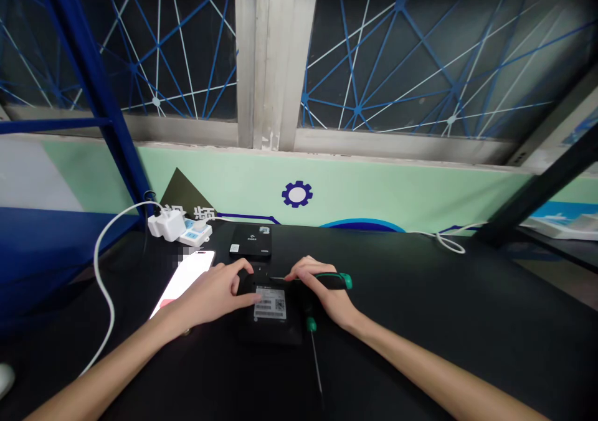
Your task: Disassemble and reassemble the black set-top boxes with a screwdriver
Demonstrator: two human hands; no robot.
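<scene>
Screwdriver [333, 280], green and black at the handle, sits in the right hand [324, 289]; from my remote seat I see that hand's thumb and index finger closed together on it. Its thin shaft points left, over the far part of a black device [275, 334], but I cannot tell whether the tip touches.

The device lies flat on the black table [420, 309], near the middle of my view, with 1 white printed label [270, 304] facing up. On its left side I see the left hand [224, 287], thumb and index finger apart: the thumb rests at the label's left edge, and the index finger curves over the far end. The remaining fingers are partly hidden from me.

A 2nd screwdriver [311, 325] lies just right of the device, shaft toward the near side, its handle dim beside the right hand. On the far side of the device I make out a black box [251, 245]. To the left, a phone [189, 274] with a lit screen lies partly behind the left hand and forearm. Farther left stand a white charger [169, 224] and a white power strip [195, 234], with a white cable [98, 259] looping toward the near left. On the far wall [233, 184] I see 1 gear emblem [297, 193].
</scene>
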